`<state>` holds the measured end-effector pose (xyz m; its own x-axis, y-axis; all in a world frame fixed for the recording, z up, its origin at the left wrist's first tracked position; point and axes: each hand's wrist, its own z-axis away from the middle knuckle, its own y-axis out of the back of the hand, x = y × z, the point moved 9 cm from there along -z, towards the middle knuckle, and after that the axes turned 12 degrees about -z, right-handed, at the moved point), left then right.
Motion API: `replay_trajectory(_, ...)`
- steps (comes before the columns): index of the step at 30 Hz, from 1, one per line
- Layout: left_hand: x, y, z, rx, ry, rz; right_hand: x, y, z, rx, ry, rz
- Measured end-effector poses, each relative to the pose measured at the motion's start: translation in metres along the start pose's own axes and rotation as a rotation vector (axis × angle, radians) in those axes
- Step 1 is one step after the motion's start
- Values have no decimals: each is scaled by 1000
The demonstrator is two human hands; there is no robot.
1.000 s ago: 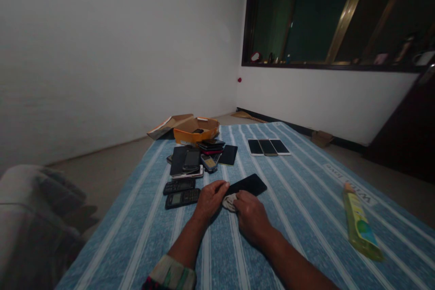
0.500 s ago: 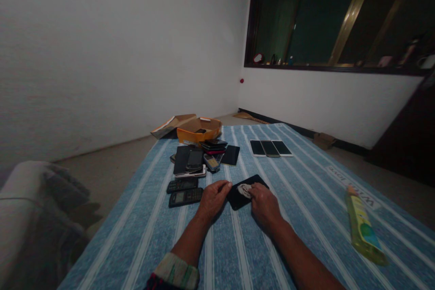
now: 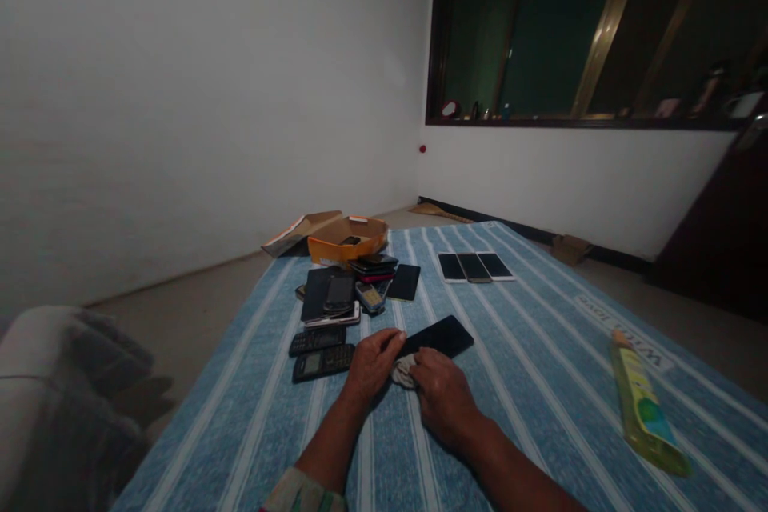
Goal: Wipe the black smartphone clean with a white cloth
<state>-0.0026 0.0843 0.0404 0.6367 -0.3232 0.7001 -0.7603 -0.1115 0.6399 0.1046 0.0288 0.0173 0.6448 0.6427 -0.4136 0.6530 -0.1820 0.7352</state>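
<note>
A black smartphone point(image 3: 445, 335) lies in front of me on a blue-and-white striped cloth point(image 3: 540, 432), its long side slanting up to the right. My left hand point(image 3: 375, 365) pinches the phone's left end between thumb and fingers. My right hand point(image 3: 442, 394) is closed on a crumpled pale rag point(image 3: 404, 371), which sits at the phone's near left corner, close to my left fingers. Just left of my left hand lie two black keypad phones point(image 3: 324, 362), side by side. Part of the smartphone's left end is hidden by my fingers and the rag.
Beyond the keypad phones is a pile of phones point(image 3: 341, 293), with an open orange box point(image 3: 348, 244) behind it. Another dark phone point(image 3: 405, 282) lies beside the pile. Three smartphones point(image 3: 476, 267) form a row farther back. A yellow-green bottle point(image 3: 648, 412) lies at the right.
My right hand has drawn the rag from the middle of the smartphone's face left and toward me, to its near left corner. My left hand still grips the left end.
</note>
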Motion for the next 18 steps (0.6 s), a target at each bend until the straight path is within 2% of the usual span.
replay_trajectory(4, 2, 1, 0, -10, 6, 3, 10, 3, -4, -20, -46, 4)
replay_trajectory(12, 1, 1, 0, -19, 19, -5, 52, 33, -7, -8, -306, 102)
replay_trajectory(18, -1, 0, 0, -30, 22, -13, 67, 46, -4, 4, -400, 156)
